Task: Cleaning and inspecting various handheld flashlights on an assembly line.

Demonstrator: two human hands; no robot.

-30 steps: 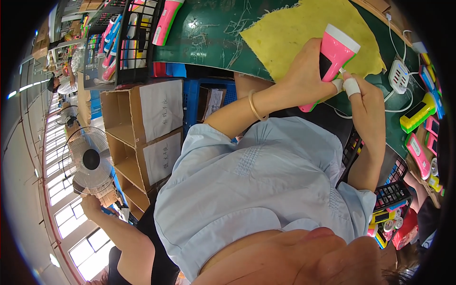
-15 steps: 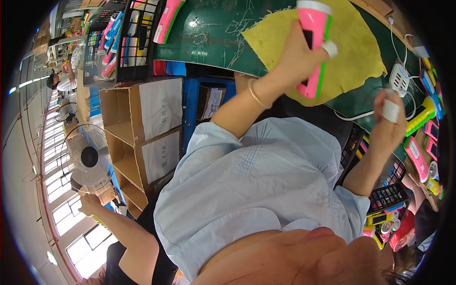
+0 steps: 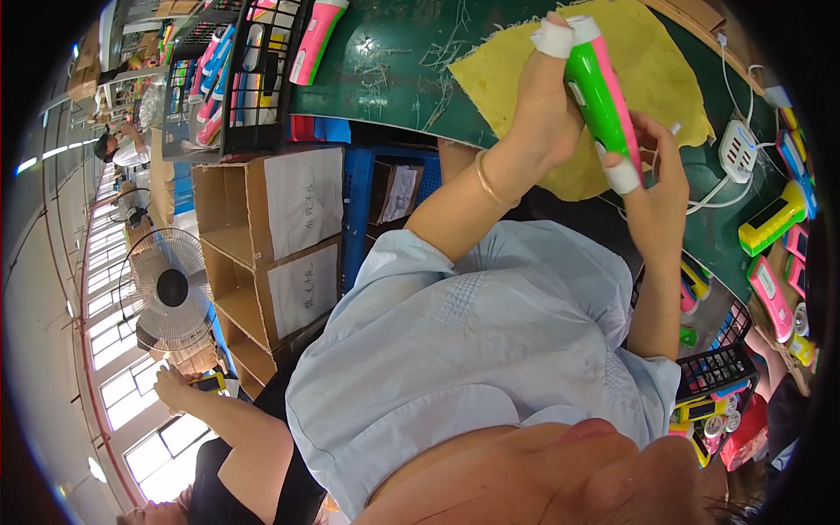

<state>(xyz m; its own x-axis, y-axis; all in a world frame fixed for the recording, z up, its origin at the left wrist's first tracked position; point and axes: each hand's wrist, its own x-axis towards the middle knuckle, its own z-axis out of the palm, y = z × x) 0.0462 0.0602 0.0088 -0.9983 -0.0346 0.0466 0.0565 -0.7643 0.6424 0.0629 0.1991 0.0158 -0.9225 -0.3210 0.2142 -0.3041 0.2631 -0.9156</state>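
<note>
- Your light blue shirt (image 3: 490, 324) fills the space below your forearms.
- Your left hand (image 3: 547, 109) is closed round one side of the torch (image 3: 597, 87), its white-taped digit up by the white head; a bangle (image 3: 492, 182) rings that wrist.
- Your right hand (image 3: 654, 179) is closed on the lower end, taped thumb against it, fingers curled at the far side.
- The torch, pink and green, is tilted between both hands, above the yellow cloth (image 3: 678, 74) on the green table (image 3: 385, 52).
- Right of the cloth lies a white power strip (image 3: 738, 151), with a yellow torch (image 3: 773, 220) near it.
- Off to the left stand a black basket (image 3: 254, 87) and a cardboard rack (image 3: 262, 206).
- Farther left is a fan (image 3: 171, 287).
</note>
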